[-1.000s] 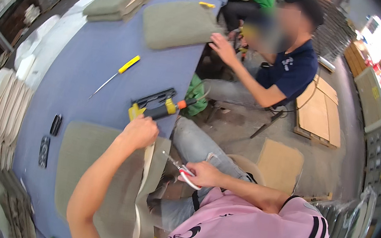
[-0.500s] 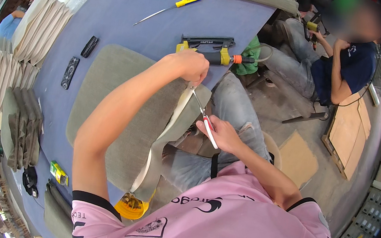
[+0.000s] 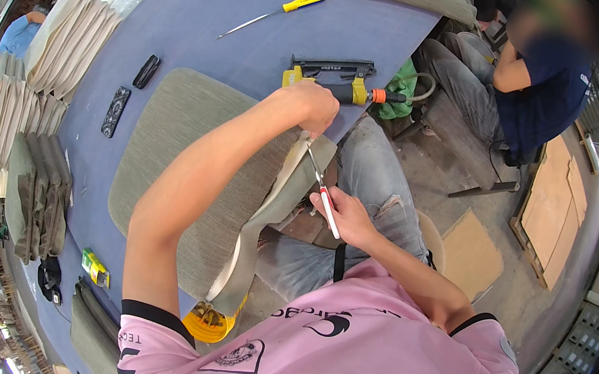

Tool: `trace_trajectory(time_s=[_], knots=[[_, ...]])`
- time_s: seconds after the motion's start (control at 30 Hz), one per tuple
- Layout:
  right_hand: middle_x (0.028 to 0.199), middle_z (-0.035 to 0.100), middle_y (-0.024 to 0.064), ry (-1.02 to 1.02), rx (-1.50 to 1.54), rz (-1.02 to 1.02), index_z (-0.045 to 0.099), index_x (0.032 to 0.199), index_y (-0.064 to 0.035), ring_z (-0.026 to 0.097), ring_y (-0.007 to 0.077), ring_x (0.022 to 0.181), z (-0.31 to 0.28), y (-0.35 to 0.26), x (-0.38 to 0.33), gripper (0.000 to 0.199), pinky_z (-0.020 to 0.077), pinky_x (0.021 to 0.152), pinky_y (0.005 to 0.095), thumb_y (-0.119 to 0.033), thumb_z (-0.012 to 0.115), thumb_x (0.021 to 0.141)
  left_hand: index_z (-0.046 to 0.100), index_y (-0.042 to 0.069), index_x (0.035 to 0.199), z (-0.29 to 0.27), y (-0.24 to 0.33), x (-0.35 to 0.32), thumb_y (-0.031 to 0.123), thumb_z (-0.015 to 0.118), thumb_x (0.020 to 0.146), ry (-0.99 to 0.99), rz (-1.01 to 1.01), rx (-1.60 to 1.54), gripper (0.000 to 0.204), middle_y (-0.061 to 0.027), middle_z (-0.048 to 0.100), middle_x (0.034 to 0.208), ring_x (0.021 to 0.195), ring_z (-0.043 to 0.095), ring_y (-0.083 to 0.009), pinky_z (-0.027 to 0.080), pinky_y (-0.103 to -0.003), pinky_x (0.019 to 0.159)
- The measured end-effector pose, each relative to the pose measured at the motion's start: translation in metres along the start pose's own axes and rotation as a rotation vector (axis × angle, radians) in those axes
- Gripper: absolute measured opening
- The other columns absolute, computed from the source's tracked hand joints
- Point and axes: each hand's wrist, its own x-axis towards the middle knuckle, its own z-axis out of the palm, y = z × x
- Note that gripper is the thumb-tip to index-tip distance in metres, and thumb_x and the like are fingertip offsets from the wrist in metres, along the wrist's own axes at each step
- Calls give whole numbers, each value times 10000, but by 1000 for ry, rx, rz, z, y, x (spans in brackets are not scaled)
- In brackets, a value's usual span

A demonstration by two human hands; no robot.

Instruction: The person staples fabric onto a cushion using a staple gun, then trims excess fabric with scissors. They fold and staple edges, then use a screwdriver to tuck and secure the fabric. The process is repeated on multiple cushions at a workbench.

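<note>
A: What are the hands gripping?

B: A worker's right hand (image 3: pixel 348 216) closes around a slim metal tool (image 3: pixel 326 200) with red-and-white handles, its tip meeting the edge of a fabric flap (image 3: pixel 250 239). The left hand (image 3: pixel 313 108) pinches that flap's upper end, its fingertips partly hidden.

A: And where does the flap lie?

B: Along the near side of a gray-green cushion (image 3: pixel 191 150), which rests on a blue table (image 3: pixel 206 31), the flap draping toward the worker's jeans (image 3: pixel 374 163).

A: Nearby?

B: A black-and-yellow power tool (image 3: pixel 332 67) lies just beyond the left hand; a yellow-handled screwdriver (image 3: pixel 303 3) sits farther off. Whether hand and power tool touch, I cannot tell.
</note>
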Motion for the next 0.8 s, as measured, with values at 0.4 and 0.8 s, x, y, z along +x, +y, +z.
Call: trace_trajectory(time_s=[0.4, 0.8], knots=[[797, 723, 184, 7, 53, 24, 647, 927, -8, 745, 384, 783, 3, -5, 17, 696, 547, 749, 505, -686, 654, 1084, 931, 235, 951, -4, -5, -9, 175, 809, 860, 4, 47, -72, 164, -19, 883, 1029, 1043, 825, -251, 616, -432, 918], [734, 674, 74, -20, 80, 30, 757, 945, -28, 636, 182, 679, -32, 25, -25, 620, 507, 653, 400, -640, 765, 1040, 907, 110, 1005, 21, -12, -12, 164, 811, 903, 162, 148, -312, 150, -99, 871, 966, 968, 823, -252, 604, -393, 969]])
